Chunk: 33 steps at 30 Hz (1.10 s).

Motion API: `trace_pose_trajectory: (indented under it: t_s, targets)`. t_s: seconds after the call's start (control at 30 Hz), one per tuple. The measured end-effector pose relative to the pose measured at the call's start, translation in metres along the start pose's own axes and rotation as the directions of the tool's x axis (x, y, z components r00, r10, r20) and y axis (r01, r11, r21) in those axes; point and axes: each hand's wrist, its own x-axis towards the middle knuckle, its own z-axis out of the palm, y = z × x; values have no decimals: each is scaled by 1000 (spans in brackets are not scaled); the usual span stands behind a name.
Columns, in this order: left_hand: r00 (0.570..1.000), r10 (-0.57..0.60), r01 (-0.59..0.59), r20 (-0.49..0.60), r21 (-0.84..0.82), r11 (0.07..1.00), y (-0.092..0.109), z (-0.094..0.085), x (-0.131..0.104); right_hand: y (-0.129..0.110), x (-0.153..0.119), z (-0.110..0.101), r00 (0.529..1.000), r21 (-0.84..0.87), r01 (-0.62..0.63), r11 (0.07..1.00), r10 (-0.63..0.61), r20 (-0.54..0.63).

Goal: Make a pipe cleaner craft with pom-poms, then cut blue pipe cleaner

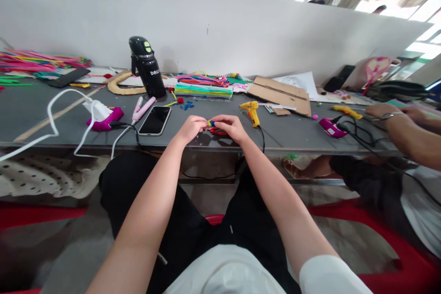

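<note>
A small blue and yellow piece (pixel 212 124) is pinched between my two hands near the table's front edge. My left hand (pixel 193 128) has its fingers closed at the yellow end. The fingers of my right hand (pixel 231 127) close on the blue part. Just under my right hand lies something red (pixel 218 132), partly hidden by the fingers. Small blue bits (pixel 188 105) are scattered beyond my hands, beside a red pompom (pixel 180 100) on a yellow stem. A yellow glue gun (pixel 253 113) rests to the right of my right hand.
To the left are a phone (pixel 155 121), pink tool (pixel 142 109), black bottle (pixel 150 71) and purple power socket (pixel 105 119) with white cables. Pipe cleaners (pixel 203 91) and cardboard (pixel 280 95) lie behind. Another person's arms (pixel 409 124) reach in at right.
</note>
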Motion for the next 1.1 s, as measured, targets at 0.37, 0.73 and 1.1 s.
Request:
trace_pose_trajectory:
  t_s: [0.37, 0.73, 1.1]
  targets:
    - [994, -100, 102, 54, -36, 994, 6, -7, 3, 5, -1, 3, 997, 131, -45, 990, 36, 65]
    - [994, -38, 34, 106, 38, 999, 5, -11, 5, 4, -2, 6, 998, 105, -66, 992, 67, -13]
    - [994, 66, -76, 86, 119, 990, 8, -16, -8, 7, 1, 5, 999, 100, -5, 995, 2, 34]
